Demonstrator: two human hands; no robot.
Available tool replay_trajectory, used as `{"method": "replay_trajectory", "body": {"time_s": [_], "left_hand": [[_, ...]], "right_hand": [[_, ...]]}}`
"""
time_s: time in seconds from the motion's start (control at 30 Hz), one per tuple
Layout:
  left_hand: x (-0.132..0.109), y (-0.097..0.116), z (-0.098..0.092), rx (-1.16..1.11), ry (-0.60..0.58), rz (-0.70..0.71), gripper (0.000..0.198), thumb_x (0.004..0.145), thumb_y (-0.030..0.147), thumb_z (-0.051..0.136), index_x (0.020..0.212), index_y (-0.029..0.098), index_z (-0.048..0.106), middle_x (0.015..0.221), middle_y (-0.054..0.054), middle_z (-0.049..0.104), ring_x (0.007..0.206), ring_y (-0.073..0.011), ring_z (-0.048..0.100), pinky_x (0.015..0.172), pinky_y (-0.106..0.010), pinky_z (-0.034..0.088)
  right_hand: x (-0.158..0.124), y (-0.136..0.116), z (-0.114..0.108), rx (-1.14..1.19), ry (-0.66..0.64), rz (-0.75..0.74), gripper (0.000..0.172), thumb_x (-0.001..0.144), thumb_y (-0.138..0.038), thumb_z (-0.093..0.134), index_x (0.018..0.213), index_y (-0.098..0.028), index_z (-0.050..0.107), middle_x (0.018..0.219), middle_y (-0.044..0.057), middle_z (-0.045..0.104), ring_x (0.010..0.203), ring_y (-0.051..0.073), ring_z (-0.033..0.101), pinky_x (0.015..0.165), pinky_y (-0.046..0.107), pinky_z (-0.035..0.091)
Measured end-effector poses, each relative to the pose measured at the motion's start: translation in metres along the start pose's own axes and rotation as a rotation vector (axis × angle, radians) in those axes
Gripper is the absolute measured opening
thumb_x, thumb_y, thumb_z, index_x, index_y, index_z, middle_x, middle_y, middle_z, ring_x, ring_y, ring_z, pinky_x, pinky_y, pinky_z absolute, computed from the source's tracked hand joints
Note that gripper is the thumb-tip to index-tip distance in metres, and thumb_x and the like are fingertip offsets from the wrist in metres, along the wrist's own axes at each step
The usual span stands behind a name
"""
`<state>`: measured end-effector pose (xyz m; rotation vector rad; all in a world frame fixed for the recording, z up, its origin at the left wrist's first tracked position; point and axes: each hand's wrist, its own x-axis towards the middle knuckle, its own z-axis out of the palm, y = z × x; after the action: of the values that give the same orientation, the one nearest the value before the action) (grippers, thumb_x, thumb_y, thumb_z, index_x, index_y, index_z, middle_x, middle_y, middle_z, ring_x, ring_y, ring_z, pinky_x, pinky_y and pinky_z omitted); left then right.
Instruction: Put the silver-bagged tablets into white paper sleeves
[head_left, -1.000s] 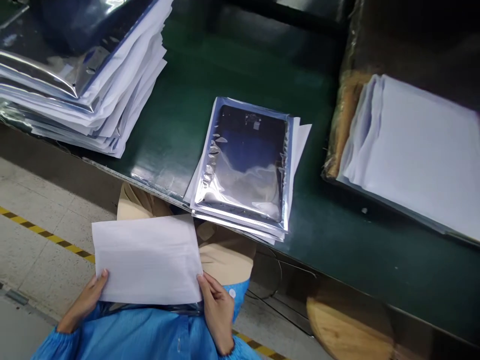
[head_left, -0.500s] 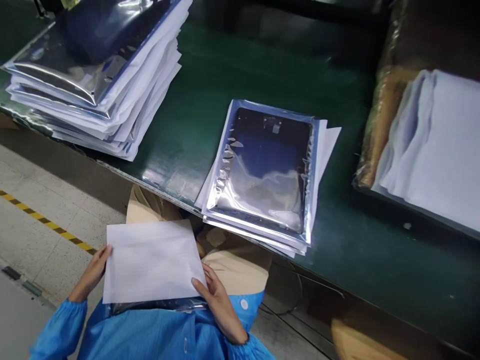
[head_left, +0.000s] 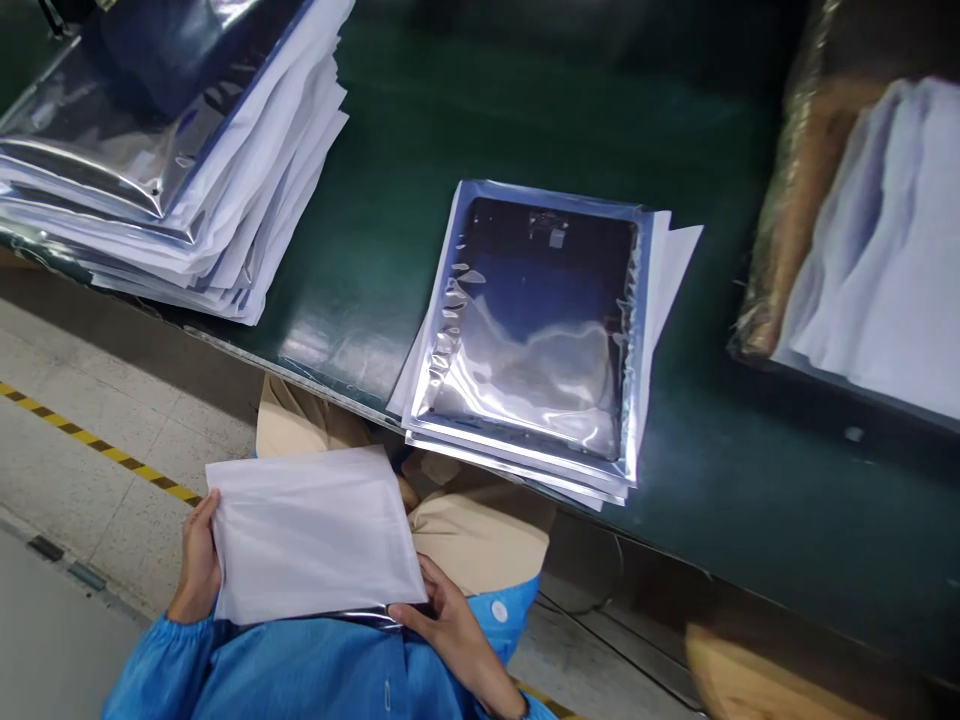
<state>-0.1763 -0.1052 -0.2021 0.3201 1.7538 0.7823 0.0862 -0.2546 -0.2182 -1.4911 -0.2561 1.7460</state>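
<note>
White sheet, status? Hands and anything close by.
Left hand grips white sheet at left edge; right hand at lower right corner. Silver bag edge shows beneath it. Bag stack overhangs table edge ahead.

1 green table (head_left: pixel 420 130); 2 piles of silver bags, left pile (head_left: pixel 150 150) and middle pile (head_left: pixel 532 330); 1 stack of white sheets (head_left: pixel 885 270); 2 hands, left hand (head_left: pixel 196 560) and right hand (head_left: pixel 450 625); 1 white sheet (head_left: pixel 315 535).

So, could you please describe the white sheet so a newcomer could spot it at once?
Find the dark green table. Below its near edge, the white sheet is gripped between the left hand and right hand. Unlike the stacked silver bags, it is held off the table.
</note>
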Motion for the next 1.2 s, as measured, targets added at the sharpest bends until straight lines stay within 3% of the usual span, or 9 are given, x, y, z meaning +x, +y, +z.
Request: {"method": "replay_trajectory", "body": {"time_s": [0.23,0.43,0.57,0.67,0.83,0.9,1.0,1.07,1.2], "left_hand": [[-0.026,-0.017,-0.015,0.149,0.072,0.0,0.048,0.065,0.052,0.072,0.093,0.014,0.068,0.083,-0.007,0.075,0.082,-0.023,0.068,0.065,-0.026,0.053],[-0.046,-0.03,-0.029,0.257,0.161,0.003,0.037,0.068,0.05,0.07,0.088,0.018,0.069,0.077,-0.004,0.075,0.088,-0.0234,0.067,0.068,-0.024,0.052],[-0.057,-0.041,-0.036,0.281,0.09,-0.12,0.04,0.065,0.046,0.074,0.092,0.018,0.068,0.077,-0.007,0.075,0.074,-0.0261,0.07,0.061,-0.031,0.054],[-0.061,-0.046,-0.043,0.298,-0.001,-0.234,0.04,0.063,0.045,0.076,0.091,0.017,0.067,0.084,-0.01,0.075,0.077,-0.0276,0.07,0.065,-0.033,0.055],[-0.052,-0.027,-0.05,0.282,-0.152,-0.25,0.061,0.049,0.038,0.086,0.102,0.019,0.064,0.107,-0.011,0.071,0.101,-0.0307,0.065,0.081,-0.034,0.054],[-0.047,-0.014,-0.047,0.249,-0.212,-0.278,0.072,0.045,0.036,0.088,0.11,0.019,0.061,0.113,-0.012,0.069,0.106,-0.0329,0.062,0.083,-0.037,0.054],[-0.043,-0.002,-0.039,0.22,-0.229,-0.325,0.083,0.044,0.035,0.088,0.119,0.019,0.058,0.115,-0.014,0.068,0.106,-0.0353,0.062,0.081,-0.04,0.055],[-0.041,0.0,-0.031,0.197,-0.235,-0.326,0.087,0.045,0.035,0.088,0.124,0.02,0.055,0.116,-0.014,0.067,0.103,-0.0347,0.064,0.081,-0.04,0.056],[-0.039,0.004,-0.02,0.16,-0.179,-0.357,0.087,0.049,0.031,0.087,0.127,0.018,0.051,0.109,-0.014,0.07,0.093,-0.0325,0.068,0.076,-0.039,0.058]], "right_hand": [[0.002,-0.005,-0.003,-0.073,0.007,-0.013,0.043,0.057,-0.031,0.081,0.095,-0.019,0.063,0.089,0.005,0.072,0.085,0.026,0.064,0.078,0.036,0.047],[0.001,-0.005,-0.001,-0.137,0.105,-0.015,0.028,0.053,-0.03,0.079,0.072,-0.02,0.062,0.068,0.001,0.067,0.067,0.022,0.061,0.063,0.032,0.048],[0.0,-0.002,-0.001,-0.166,0.127,-0.026,0.024,0.057,-0.033,0.077,0.072,-0.02,0.063,0.067,0.001,0.066,0.066,0.022,0.061,0.062,0.032,0.05],[0.0,-0.002,0.003,-0.188,0.175,-0.054,0.024,0.059,-0.035,0.075,0.074,-0.019,0.065,0.069,0.002,0.068,0.07,0.024,0.063,0.066,0.033,0.051],[0.004,-0.015,0.012,-0.144,0.318,-0.117,0.032,0.066,-0.045,0.072,0.084,-0.019,0.066,0.081,0.004,0.071,0.08,0.024,0.063,0.076,0.035,0.051],[0.008,-0.025,0.013,0.065,0.296,-0.094,0.042,0.071,-0.055,0.066,0.094,-0.02,0.066,0.096,0.007,0.072,0.095,0.026,0.063,0.084,0.038,0.05],[0.014,-0.038,0.013,0.383,0.224,-0.01,0.055,0.075,-0.069,0.05,0.094,-0.021,0.067,0.099,0.009,0.072,0.09,0.027,0.067,0.076,0.041,0.054],[0.018,-0.044,0.013,0.384,0.208,-0.013,0.053,0.075,-0.067,0.053,0.093,-0.02,0.068,0.094,0.008,0.073,0.083,0.025,0.068,0.07,0.039,0.055],[0.015,-0.051,0.011,0.266,0.148,-0.074,0.04,0.07,-0.047,0.072,0.098,-0.019,0.067,0.086,0.005,0.074,0.077,0.023,0.068,0.071,0.036,0.054]]}}
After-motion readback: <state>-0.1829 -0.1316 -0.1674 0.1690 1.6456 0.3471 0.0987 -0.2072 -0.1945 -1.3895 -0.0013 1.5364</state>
